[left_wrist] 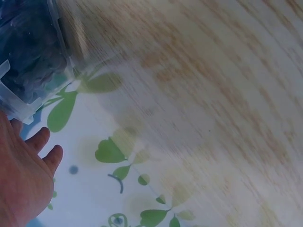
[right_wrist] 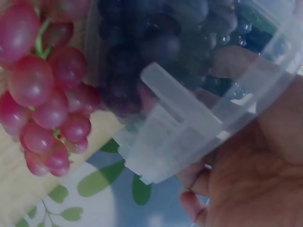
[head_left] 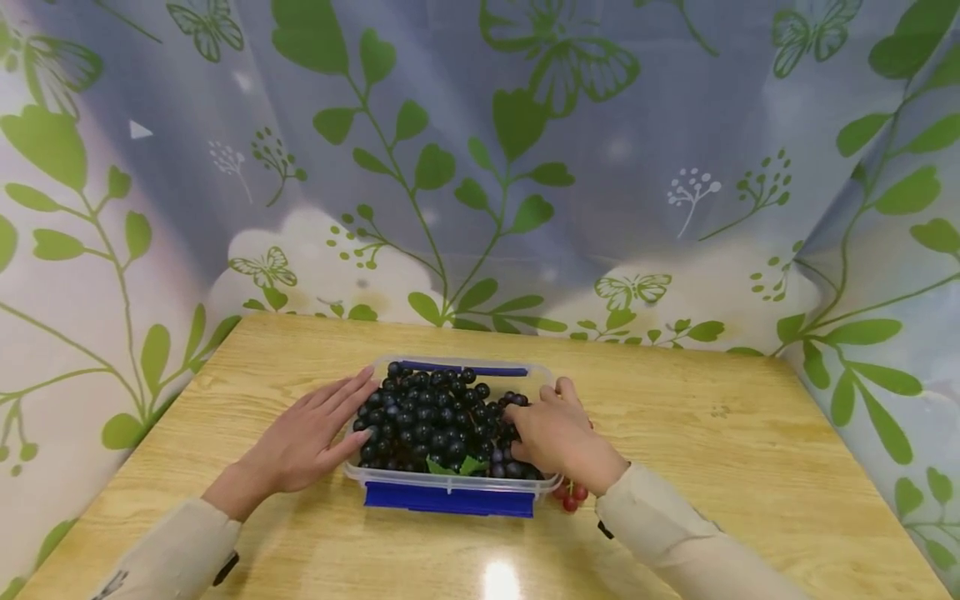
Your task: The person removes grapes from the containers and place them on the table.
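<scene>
A clear plastic container with blue latches is heaped with dark grapes. My left hand lies along its left side, fingers extended over the rim and the thumb against the grapes. At the right end, my right hand reaches over the rim. Its thumb and index finger curve around dark grapes inside, while other fingers show outside the wall in the right wrist view. A bunch of red grapes lies just outside the container, mostly hidden by the right hand in the head view.
Green leaves poke out among the grapes at the container's front. The container stands on a wood-grain table. Behind the table hangs a curtain printed with leaves and butterflies, which also runs along both sides.
</scene>
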A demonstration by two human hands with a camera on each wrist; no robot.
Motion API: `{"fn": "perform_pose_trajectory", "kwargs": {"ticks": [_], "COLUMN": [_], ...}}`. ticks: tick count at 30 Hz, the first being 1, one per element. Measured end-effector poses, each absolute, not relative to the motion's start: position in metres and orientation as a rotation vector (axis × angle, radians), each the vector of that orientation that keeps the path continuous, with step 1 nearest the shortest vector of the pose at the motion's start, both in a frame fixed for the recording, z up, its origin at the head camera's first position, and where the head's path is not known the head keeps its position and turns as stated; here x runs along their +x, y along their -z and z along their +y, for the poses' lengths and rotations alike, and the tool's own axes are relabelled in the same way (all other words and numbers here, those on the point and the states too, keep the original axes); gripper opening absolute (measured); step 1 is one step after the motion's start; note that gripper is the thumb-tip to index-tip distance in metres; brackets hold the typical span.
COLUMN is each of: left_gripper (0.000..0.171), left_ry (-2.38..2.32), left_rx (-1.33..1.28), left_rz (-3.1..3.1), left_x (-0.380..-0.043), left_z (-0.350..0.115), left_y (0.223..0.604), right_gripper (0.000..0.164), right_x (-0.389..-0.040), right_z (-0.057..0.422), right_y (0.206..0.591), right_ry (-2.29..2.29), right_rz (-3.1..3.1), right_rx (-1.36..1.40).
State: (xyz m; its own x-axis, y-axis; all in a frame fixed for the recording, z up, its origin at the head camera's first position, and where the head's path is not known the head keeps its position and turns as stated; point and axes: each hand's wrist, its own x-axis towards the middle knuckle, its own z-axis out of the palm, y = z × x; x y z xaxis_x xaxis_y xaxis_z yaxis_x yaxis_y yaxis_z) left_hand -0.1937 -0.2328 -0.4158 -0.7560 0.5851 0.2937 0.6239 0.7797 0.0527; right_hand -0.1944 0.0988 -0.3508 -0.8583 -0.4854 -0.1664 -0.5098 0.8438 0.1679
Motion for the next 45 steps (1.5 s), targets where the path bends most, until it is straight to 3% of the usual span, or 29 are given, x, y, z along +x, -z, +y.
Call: {"fn": "perform_pose_trajectory", "kwargs": {"ticks": [22, 45], "left_gripper": [0.064, 0.063], "left_ry": [0.241, 0.250], "left_rx": [-0.921, -0.936], "left_rz": [-2.733, -2.720], "left_x": [-0.193, -0.194], "left_z": [-0.232, -0.233], "left_y": [0.416, 0.417], "right_gripper": [0.023, 0.019], "right_x": [-0.196, -0.198], "right_z": [0.123, 0.135], "right_y": [0.369, 0.360], "right_ry": [0.064, 0.347], "right_rz": [3.203, 3.275], "right_rx": [-1.051, -1.040]}}
